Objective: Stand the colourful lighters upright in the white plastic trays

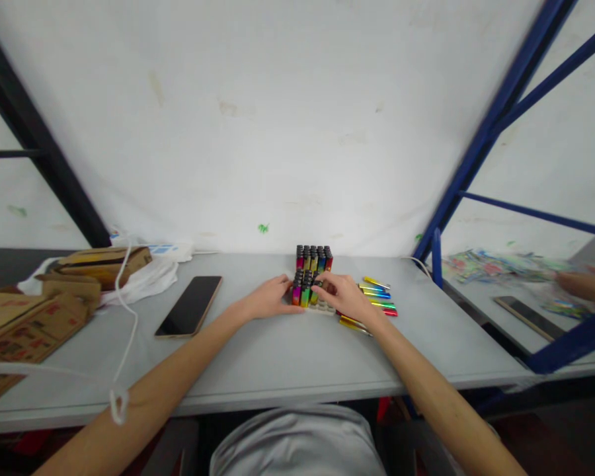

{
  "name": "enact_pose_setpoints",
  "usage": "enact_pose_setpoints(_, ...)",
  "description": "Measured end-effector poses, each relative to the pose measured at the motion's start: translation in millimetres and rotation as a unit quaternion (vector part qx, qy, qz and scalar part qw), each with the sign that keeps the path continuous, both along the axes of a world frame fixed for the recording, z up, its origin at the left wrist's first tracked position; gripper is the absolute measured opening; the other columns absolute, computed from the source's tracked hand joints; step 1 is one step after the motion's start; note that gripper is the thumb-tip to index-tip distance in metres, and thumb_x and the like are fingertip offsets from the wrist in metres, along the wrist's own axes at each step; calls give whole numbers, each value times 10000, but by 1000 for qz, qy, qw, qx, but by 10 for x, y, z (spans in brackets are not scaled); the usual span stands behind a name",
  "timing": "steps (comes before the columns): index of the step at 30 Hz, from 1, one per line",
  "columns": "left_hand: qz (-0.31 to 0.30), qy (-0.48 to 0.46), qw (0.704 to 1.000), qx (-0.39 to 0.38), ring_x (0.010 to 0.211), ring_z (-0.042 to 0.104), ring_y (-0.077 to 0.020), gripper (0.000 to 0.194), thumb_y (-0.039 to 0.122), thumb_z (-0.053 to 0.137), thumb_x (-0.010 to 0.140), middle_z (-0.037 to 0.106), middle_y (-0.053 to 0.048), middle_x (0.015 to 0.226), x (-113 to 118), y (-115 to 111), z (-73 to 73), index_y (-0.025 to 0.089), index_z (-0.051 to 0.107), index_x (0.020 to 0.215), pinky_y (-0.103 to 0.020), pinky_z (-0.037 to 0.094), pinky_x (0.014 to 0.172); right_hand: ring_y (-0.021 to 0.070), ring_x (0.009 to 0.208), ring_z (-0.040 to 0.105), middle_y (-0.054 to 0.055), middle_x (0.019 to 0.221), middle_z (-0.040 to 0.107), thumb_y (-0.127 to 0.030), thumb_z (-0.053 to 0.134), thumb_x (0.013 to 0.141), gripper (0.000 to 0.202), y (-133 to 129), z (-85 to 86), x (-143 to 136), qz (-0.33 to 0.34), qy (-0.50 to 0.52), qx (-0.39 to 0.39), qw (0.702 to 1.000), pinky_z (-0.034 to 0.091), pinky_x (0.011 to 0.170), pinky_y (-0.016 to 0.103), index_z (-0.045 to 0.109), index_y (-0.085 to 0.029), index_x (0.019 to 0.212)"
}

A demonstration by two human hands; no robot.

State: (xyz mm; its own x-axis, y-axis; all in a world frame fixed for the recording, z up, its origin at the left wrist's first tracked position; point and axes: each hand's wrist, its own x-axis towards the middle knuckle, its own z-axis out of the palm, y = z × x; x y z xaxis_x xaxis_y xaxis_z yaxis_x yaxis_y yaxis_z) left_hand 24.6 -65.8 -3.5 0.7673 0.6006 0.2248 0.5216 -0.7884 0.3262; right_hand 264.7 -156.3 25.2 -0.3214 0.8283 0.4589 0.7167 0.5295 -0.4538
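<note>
A pale tray (322,309) stands on the table with upright lighters (305,297) of several metallic colours and black tops. My left hand (272,297) curls round the tray's left edge, thumb at the front and fingers behind. My right hand (344,295) pinches a lighter (315,295) by its black top, at the right end of the row in the tray. Its lower part sits at the tray, though I cannot tell how deep. More lighters (374,291) lie flat to the right of the tray. Behind it stands another block of upright lighters (314,254).
A dark phone (191,307) lies left of my left hand. Opened cardboard boxes (34,317) and white plastic (146,281) fill the left side. A white cable (129,311) hangs in front. At right, past a blue frame (476,152), are another person's hand (582,285) and a phone (528,317).
</note>
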Motion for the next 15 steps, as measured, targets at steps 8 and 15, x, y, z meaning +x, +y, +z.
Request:
enact_pose_setpoints(8, 0, 8, 1000, 2, 947, 627, -301, 628, 745, 661, 797, 641, -106, 1020, 4, -8, 16, 174, 705, 1053, -400, 519, 914, 157, 630, 593, -9, 730, 671, -465, 560, 1022, 278, -14, 31, 44, 21, -7, -20, 1000, 394, 615, 256, 655, -209, 1074)
enact_pose_setpoints(15, -5, 10, 1000, -1, 958, 632, -301, 591, 728, 660, 810, 640, -106, 1030, 2, -8, 20, 182, 695, 1032, -398, 512, 928, 155, 603, 578, 2, 709, 684, -525, 593, 997, 341, 25, 19, 79, 1, -40, -13, 999, 372, 606, 257, 700, -202, 976)
